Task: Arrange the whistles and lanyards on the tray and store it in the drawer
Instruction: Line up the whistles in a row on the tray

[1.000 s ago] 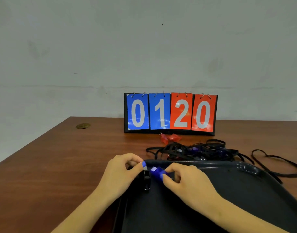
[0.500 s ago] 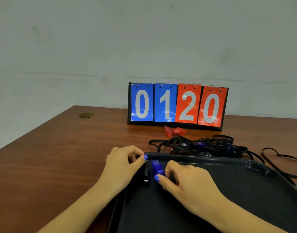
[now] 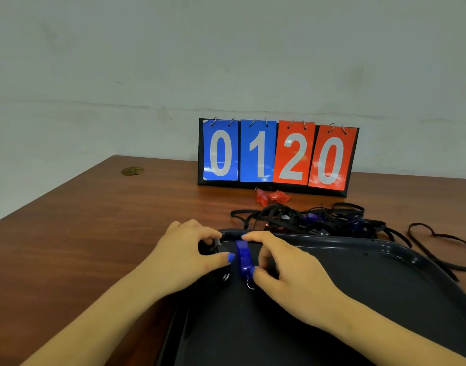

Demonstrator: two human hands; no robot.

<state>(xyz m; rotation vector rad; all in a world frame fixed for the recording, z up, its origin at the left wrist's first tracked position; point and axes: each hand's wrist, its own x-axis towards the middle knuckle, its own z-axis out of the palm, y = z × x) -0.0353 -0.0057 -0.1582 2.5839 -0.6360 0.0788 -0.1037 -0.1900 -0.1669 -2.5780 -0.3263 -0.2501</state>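
A blue whistle [image 3: 244,257] lies lengthwise in the far left corner of the dark tray [image 3: 358,281], its metal ring toward me. My right hand [image 3: 284,270] pinches it between index finger at its far end and thumb at its near end. My left hand [image 3: 189,253] grips a black whistle [image 3: 221,260] right beside it on the tray, mostly hidden by the fingers. Behind the tray sits a tangle of black lanyards [image 3: 305,220] with purple whistles in it. Red whistles [image 3: 272,196] lie further back.
A flip scoreboard [image 3: 278,154] reading 0120 stands at the back of the brown wooden table [image 3: 94,228]. One loose black lanyard [image 3: 437,241] lies right of the tray. A brass cable grommet [image 3: 132,170] sits far left. The wall is close behind.
The blue whistle has been turned lengthwise and set down on the tray beside the black one. My right hand shifted its grip to the whistle's two ends. The camera tilted slightly.
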